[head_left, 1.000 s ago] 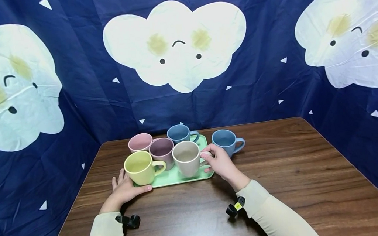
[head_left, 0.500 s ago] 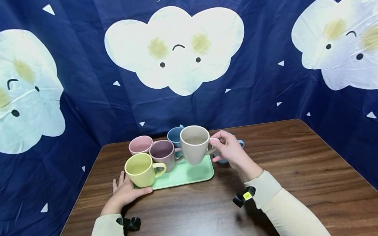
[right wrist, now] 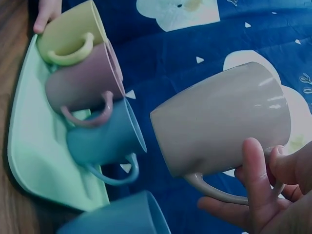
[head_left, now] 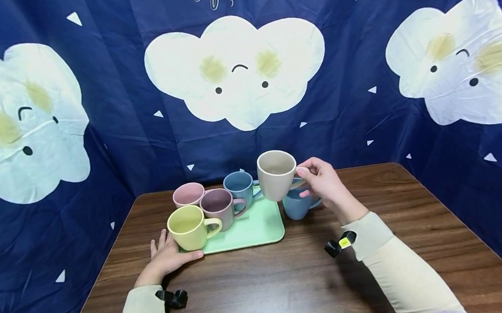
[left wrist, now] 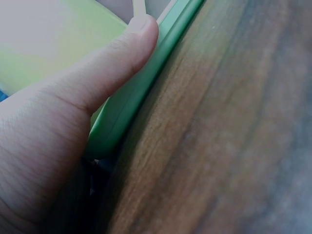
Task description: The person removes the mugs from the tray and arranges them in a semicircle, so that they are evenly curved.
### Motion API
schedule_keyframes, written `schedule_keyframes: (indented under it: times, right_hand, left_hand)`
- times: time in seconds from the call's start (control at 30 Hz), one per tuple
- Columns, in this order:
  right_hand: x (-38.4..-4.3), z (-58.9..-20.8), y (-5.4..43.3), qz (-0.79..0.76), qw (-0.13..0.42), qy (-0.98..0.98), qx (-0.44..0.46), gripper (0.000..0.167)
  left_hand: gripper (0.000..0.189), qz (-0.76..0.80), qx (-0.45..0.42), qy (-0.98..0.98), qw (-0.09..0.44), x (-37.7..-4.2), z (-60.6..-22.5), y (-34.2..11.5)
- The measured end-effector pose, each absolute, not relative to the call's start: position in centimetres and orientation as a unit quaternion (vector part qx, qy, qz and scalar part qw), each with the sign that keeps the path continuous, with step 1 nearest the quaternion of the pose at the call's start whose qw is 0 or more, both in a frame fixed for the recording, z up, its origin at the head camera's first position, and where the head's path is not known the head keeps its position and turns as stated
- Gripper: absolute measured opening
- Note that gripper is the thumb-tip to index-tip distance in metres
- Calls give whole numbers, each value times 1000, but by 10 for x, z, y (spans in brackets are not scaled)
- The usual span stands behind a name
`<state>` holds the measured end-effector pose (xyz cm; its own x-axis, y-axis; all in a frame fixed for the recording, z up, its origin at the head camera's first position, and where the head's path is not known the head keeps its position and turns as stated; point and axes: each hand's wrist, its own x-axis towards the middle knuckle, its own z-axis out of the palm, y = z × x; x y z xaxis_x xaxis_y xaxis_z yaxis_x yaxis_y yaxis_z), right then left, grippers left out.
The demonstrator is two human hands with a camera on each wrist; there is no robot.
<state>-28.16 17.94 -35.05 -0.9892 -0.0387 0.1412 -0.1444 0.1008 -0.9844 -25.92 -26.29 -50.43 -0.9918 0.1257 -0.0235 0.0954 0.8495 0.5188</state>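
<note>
My right hand [head_left: 326, 182] pinches the handle of a beige mug [head_left: 275, 176] and holds it upright in the air, over the tray's right end and partly in front of a blue mug [head_left: 296, 204] on the table. In the right wrist view, thumb and fingers grip the beige mug's handle [right wrist: 219, 194]. At the near left corner of the pale green tray [head_left: 257, 229], my left hand [head_left: 168, 256] rests with its thumb along the front rim and its fingers spread by the left side. A yellow mug [head_left: 189, 227] stands on the tray beside that hand.
Also on the tray are a mauve mug [head_left: 219, 209], a pink mug [head_left: 187, 193] and a second blue mug [head_left: 240, 187], grouped towards its left and back. A wooden table [head_left: 262, 293] lies under everything. Behind it hangs a dark blue cloth [head_left: 118, 157] with clouds.
My right hand has lifted the beige mug off the tray and carried it up and to the right. The left hand has stayed at the tray's corner.
</note>
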Motion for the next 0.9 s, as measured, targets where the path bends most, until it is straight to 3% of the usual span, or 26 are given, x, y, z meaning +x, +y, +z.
schedule_keyframes:
  times: [0.9]
  right_hand:
    - [-304, -344, 241, 683, 90, -722, 63, 9]
  left_hand:
    - [129, 294, 63, 954, 20, -257, -505, -263]
